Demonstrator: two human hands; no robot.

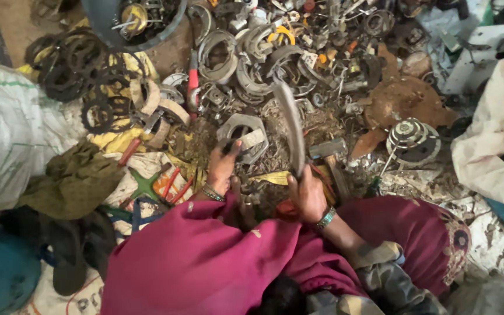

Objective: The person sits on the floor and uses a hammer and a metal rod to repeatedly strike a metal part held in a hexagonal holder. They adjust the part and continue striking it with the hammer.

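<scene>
Gripping a curved metal blade (291, 131) by its near end, the right hand (307, 195) has its fingers wrapped tight — the blade rises toward the far scrap pile (275, 52). It looks heavy, stiff and rough with rust. The left hand (221, 169) presses closed fingers on a grey metal bracket (245, 137) — angular, hard, best held at its edge.

the hammer (329, 153) lies in the middle of the scrap. just right of it sits a round ribbed metal part (410, 139); well left, a heap of black gears (71, 67); up and left, red-handled pliers (192, 81); far left, a white sack (7, 128).
</scene>
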